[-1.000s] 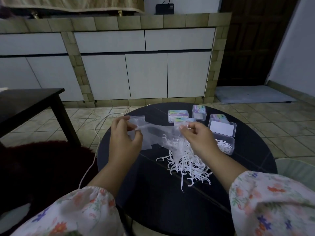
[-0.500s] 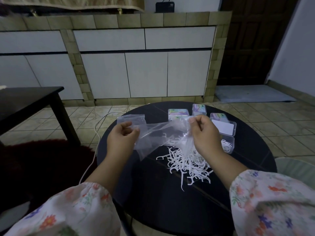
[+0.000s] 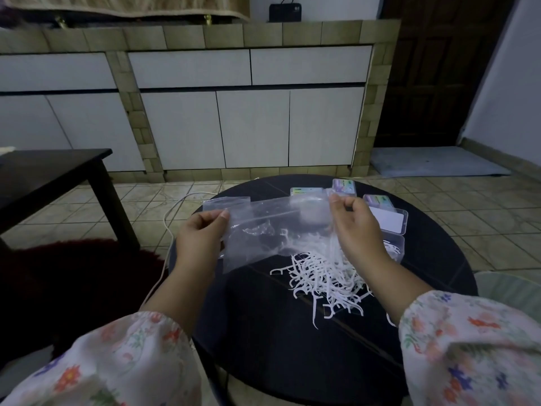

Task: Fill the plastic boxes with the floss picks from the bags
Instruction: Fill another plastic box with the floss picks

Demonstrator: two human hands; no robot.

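While both pinch, each hand (image 3: 202, 238) (image 3: 355, 227) stretches the bag (image 3: 275, 224).

We can read no text, brand, number or sign anywhere. The small boxes (image 3: 344, 187) at the far side of the table (image 3: 292, 347) carry coloured printed labels on their lids, in green, purple and pale tones, but we find the print too small and too blurred to make out a single word or figure. The open box (image 3: 386, 219) shows us a plain white card face with nothing legible on it. The clear bag (image 3: 272, 227) bears no print that we can see. The dark device (image 3: 285, 12) on the tiled ledge has a faint light spot, no lettering we can read.
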